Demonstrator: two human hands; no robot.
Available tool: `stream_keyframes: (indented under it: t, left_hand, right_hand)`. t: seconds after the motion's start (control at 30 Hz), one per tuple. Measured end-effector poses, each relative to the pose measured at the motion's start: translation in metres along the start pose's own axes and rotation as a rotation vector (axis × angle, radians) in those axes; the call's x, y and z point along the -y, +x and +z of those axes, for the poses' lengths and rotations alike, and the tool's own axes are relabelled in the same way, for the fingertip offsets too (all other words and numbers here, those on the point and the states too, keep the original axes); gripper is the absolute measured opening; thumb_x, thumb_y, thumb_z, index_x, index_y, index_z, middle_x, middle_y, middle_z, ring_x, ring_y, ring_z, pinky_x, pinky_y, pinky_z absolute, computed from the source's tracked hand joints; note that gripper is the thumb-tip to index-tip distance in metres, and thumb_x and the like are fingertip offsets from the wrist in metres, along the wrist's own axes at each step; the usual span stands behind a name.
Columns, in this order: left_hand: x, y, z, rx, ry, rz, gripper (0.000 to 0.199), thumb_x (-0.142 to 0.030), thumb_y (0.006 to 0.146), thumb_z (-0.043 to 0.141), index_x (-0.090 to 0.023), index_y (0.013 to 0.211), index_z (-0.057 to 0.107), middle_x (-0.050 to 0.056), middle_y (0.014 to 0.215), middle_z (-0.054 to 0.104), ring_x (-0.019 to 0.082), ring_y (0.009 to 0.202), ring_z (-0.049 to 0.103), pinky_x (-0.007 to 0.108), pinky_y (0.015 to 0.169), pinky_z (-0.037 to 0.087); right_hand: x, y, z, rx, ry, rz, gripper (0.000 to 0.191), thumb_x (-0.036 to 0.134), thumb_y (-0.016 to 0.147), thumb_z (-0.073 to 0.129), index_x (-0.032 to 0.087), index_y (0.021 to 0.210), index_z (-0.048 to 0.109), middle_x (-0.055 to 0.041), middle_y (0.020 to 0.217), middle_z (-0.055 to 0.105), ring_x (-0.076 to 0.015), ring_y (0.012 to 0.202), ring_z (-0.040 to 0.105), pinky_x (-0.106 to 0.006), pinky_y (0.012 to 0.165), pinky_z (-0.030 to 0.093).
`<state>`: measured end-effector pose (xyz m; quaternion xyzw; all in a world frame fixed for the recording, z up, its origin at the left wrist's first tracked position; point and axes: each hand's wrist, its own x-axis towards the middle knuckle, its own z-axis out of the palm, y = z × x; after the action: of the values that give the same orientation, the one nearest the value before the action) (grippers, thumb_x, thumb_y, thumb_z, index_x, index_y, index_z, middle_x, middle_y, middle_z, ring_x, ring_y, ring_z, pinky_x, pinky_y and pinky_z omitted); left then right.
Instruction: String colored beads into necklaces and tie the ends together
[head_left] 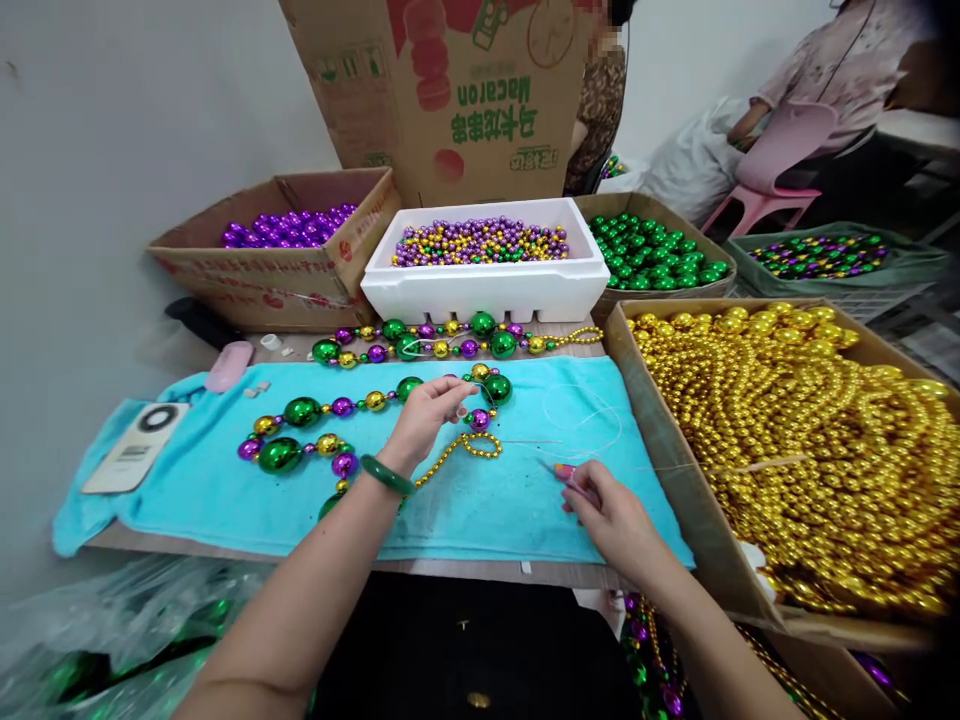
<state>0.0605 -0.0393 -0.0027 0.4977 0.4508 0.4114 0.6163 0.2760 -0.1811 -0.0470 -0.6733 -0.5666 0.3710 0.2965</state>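
My left hand (431, 412), with a green bangle (386, 474) at its wrist, is closed in a pinch on a thin string at the end of a bead strand. Large green, purple and gold beads (302, 411) of this strand curve across the turquoise towel (202, 480). A looped chain of small gold beads (481, 446) lies just right of the left wrist. To the right, my right hand (604, 510) is closed around a small pointed tool (574, 480) with a pinkish handle; its exact kind is unclear. Pale thread (592, 440) curls on the towel between the hands.
A finished-looking bead strand (469, 348) lies behind the towel. Beyond stand a white foam box (487, 285) and cartons of purple (292, 227) and green beads (652, 255). A carton of gold bead chains (810, 460) borders the right side. Two people sit farther back.
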Motion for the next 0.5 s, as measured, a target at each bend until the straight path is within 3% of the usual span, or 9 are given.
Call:
stream_keyframes:
  t: [0.1,0.17,0.23,0.33,0.5]
  left_hand:
    - [0.003,-0.005,0.007,-0.005,0.029,0.053,0.024,-0.036,0.070,0.069,-0.014,0.079,0.068,0.001,0.068,0.061,0.006,0.056,0.048,0.020,0.053,0.036]
    - [0.003,-0.009,0.014,-0.015,0.033,0.073,0.024,-0.036,0.070,0.069,-0.014,0.080,0.068,0.001,0.069,0.061,0.006,0.056,0.047,0.020,0.053,0.036]
    - [0.003,-0.012,0.019,-0.023,0.027,0.088,0.024,-0.035,0.070,0.068,-0.014,0.080,0.068,0.003,0.077,0.064,0.006,0.056,0.046,0.021,0.054,0.037]
    - [0.003,-0.016,0.024,-0.019,0.021,0.116,0.022,-0.035,0.071,0.068,-0.014,0.078,0.067,0.004,0.085,0.066,0.006,0.058,0.048,0.021,0.054,0.039]
    - [0.008,-0.017,0.024,-0.020,0.077,0.182,0.020,-0.033,0.071,0.067,-0.013,0.072,0.065,0.007,0.091,0.067,0.010,0.066,0.054,0.022,0.059,0.042]
  right_hand:
    - [0.025,0.006,0.005,0.020,0.444,-0.001,0.027,0.034,0.079,0.050,0.023,0.103,0.043,0.0019,0.071,0.058,-0.0126,0.052,0.052,-0.025,0.049,0.041]
    - [0.043,0.013,0.011,0.099,0.611,0.025,0.037,0.037,0.075,0.055,0.021,0.106,0.045,0.0031,0.064,0.058,-0.0112,0.047,0.050,-0.023,0.045,0.039]
    - [0.055,0.020,0.019,0.151,0.715,0.046,0.035,0.041,0.073,0.056,0.017,0.097,0.051,0.0022,0.055,0.058,-0.0119,0.047,0.052,-0.023,0.047,0.040]
    - [0.064,0.028,0.033,0.104,0.824,0.058,0.033,0.043,0.071,0.057,0.016,0.091,0.054,0.0000,0.058,0.061,-0.0139,0.051,0.057,-0.023,0.046,0.041]
    - [0.064,0.034,0.042,0.046,0.919,0.088,0.039,0.040,0.071,0.061,0.017,0.102,0.060,0.0039,0.063,0.055,-0.0038,0.040,0.036,-0.017,0.037,0.022]
